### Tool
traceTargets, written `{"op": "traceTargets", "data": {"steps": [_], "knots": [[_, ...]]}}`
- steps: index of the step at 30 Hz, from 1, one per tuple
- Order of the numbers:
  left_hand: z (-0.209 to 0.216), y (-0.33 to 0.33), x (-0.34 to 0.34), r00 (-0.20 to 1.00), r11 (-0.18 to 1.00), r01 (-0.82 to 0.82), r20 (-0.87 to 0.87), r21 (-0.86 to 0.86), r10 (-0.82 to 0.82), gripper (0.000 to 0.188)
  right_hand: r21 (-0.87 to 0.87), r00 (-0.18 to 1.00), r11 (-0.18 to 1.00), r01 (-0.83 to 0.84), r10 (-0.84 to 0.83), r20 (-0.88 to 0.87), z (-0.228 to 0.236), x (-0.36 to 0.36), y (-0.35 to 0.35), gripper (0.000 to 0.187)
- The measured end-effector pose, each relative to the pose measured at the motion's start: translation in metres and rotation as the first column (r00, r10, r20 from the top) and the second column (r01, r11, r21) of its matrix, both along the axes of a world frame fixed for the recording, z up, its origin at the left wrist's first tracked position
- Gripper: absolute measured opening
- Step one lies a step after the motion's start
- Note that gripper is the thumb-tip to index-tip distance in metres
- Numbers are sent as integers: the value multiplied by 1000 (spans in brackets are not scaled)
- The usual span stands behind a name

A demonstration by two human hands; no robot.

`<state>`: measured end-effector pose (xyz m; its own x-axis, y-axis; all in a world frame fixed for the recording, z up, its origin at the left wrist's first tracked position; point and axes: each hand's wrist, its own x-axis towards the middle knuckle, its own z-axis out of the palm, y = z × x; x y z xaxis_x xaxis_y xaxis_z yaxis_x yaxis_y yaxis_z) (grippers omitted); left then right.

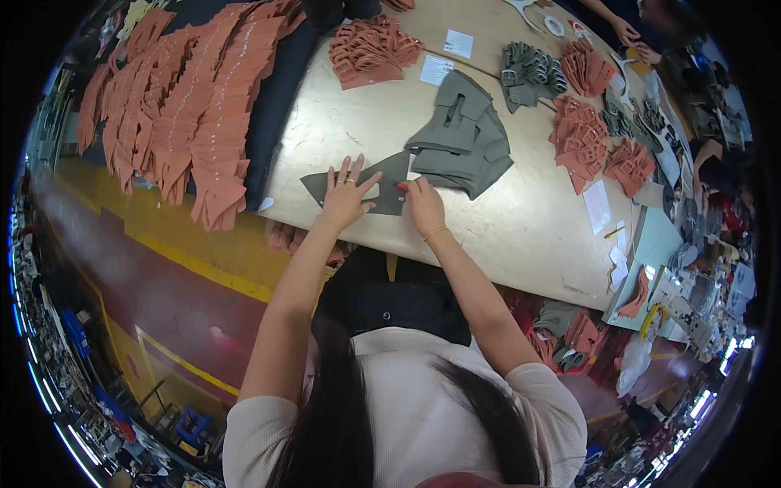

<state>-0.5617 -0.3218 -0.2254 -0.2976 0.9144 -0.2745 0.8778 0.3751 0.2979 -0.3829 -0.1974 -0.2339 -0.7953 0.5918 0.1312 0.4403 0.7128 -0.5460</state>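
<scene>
A person in a pale short-sleeved top leaned over a pale worktop [325,118], both bare hands on one flat, dark grey-green piece [391,180]. The piece lay under the left fingers and reached across to the right fingertips. The left hand [346,203] had its fingers spread wide and laid flat on the piece, closed around nothing. The right hand [425,210] had its fingers bent and drawn together at the piece's right part, beside a tiny red spot; whether they pinched anything could not be told.

Just beyond the right fingers, slightly to their right, sat a stack of similar grey-green pieces [468,146]. Well beyond the left fingers lay a fanned bundle of orange-brown pieces [373,50]. Far to the left of the left fingers, long overlapping rows of orange-brown pieces [203,106] hung over the edge. Well to the right of the right fingers were more orange-brown bundles [579,138] and a white paper sheet [596,206].
</scene>
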Motion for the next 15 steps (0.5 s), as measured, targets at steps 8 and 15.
{"op": "traceTargets", "data": {"steps": [8,15], "knots": [[6,11,-10,996,973,89,27,-211,-85,75,80,993,993,-91,84,80,-11,0,-9,22],[1,11,-14,993,964,117,45,-240,-110,78,57,999,998,36,-36,-2,-4,0,-10,21]]}}
